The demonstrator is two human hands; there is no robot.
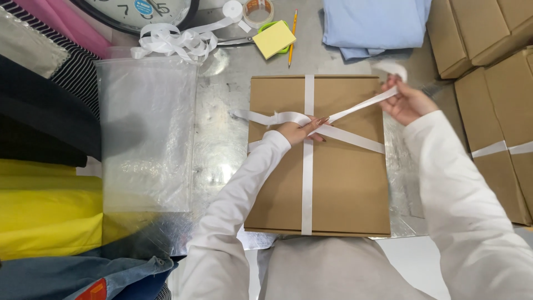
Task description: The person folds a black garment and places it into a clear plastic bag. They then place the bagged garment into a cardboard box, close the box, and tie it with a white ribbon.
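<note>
Right now I am in the middle of tying the white ribbon (307, 166) around the flat brown cardboard box (344, 189), which lies square on the silvery table (222, 139) in front of me. My left hand (300, 131) presses down on the crossing near the middle of the lid, fingers together, pinning the ribbon where the bands meet. My right hand (408, 103) pinches the free end and draws it up and away toward the far right corner, taut between the two hands. As I judge it, the crossing is being cinched; the next move calls for keeping that tension while the left fingers hold the crossing flat, so the band running down the box does not slip sideways.
</note>
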